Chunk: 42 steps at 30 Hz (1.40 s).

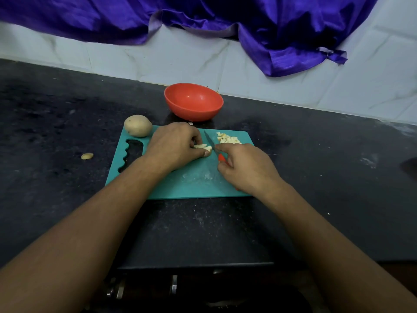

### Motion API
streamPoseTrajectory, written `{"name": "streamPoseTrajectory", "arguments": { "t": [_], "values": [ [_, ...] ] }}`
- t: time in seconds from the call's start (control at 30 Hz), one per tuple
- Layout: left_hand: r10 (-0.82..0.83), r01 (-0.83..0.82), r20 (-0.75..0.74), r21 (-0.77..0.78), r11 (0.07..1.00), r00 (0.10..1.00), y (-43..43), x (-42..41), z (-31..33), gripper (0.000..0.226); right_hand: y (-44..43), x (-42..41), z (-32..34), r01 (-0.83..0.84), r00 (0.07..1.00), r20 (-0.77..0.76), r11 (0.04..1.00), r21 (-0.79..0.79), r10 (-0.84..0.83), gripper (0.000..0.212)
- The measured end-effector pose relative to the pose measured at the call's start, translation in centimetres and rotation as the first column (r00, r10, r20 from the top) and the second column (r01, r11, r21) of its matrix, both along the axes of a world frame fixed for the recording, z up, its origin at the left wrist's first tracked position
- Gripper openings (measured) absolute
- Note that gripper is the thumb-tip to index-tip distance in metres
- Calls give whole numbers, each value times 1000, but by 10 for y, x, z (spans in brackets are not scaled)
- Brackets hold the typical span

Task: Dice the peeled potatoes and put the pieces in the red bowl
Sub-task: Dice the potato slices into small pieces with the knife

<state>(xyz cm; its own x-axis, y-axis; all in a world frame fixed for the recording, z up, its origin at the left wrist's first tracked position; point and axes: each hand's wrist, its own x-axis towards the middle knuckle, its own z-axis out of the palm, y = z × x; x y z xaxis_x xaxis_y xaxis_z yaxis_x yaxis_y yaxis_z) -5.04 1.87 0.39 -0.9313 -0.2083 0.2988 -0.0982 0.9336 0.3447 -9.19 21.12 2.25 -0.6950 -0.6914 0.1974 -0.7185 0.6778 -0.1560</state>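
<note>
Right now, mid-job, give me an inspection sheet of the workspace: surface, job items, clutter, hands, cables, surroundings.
Surface: dark countertop, with the teal cutting board lying on it.
Job's things: red bowl beyond the board, no pieces seen inside; whole potato at the board's far left corner; diced pile on its far right.
Clutter: potato scrap on the counter left of the board.
Hands: left hand holds a potato piece; right hand grips the knife.
Cables: nothing seen.
Surroundings: white tiled wall, purple cloth hanging over it.
</note>
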Motion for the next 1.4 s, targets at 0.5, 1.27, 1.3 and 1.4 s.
{"name": "streamPoseTrajectory", "arguments": {
  "t": [0.5, 1.27, 1.3, 1.4],
  "values": [
    [-99, 71, 139, 195, 978, 985, -14, 9, 14, 30, 0, -3, 2, -11, 1000, 0, 1000, 0, 11, 47],
    [-129, 106, 97, 208, 972, 987, -16, 6, 12, 15, 0, -2, 1, -42, 999, 20, 999, -9, 42, 46],
    [-145, 122, 96, 214, 969, 985, -16, 7, 12, 14, 1, -3, 1, -36, 999, 24, 999, -14, 36, 46],
    [-158, 139, 102, 178, 974, 982, -15, 6, 10, 34, 3, -5, 1, -33, 999, 40, 999, -33, 34, 48]
  ]
}}
